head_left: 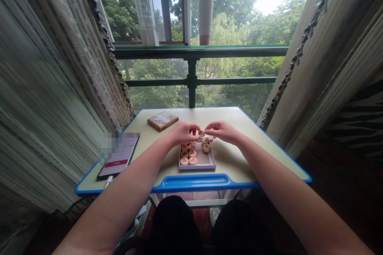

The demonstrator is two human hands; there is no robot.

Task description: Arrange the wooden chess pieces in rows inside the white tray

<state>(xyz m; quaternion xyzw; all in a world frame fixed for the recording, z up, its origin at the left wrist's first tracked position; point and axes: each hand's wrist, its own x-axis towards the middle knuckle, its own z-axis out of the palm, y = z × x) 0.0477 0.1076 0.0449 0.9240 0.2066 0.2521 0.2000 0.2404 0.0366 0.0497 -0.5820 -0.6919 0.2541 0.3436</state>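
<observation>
Several round wooden pieces with red characters (192,160) sit in the left part of a shallow white box (197,167). Pieces with black characters (206,148) lie toward its right back. Above the back of the box, a black-marked piece (201,132) is between my two hands. The fingers of my left hand (187,132) are closed round its left side, with a reddish piece partly visible under them. My right hand (220,131) pinches the black-marked piece from the right. Parts of the pieces behind my fingers are hidden.
A flat square wooden box (162,120) lies at the table's back left. A tablet (122,157) rests at the left edge, with a white cable end near it. The table (257,147) has a blue rim and a front groove.
</observation>
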